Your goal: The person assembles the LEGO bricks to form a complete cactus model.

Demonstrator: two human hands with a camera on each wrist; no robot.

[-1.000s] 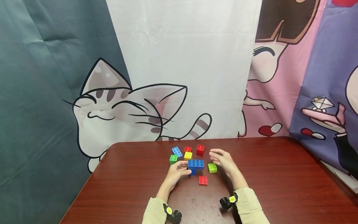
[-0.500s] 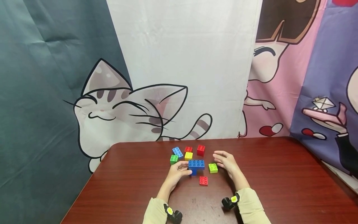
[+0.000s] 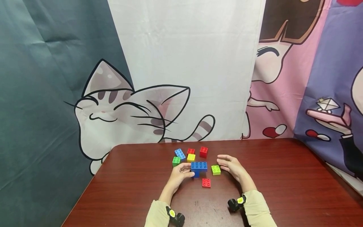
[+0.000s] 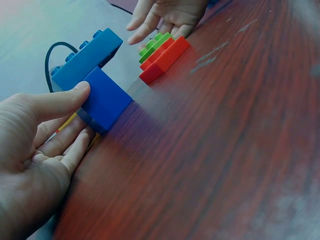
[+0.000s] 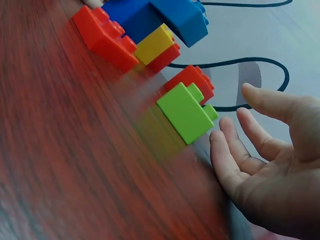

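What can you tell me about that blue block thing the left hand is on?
The blue block piece looks like glossy plastic: a long dark-blue brick with two rows of round studs sits on a smaller blue block, making a T shape. It stands upright on the dark red wooden table, amid loose bricks. The left hand holds its lower block, thumb on the side. The lime green brick lies to its right, not touching.
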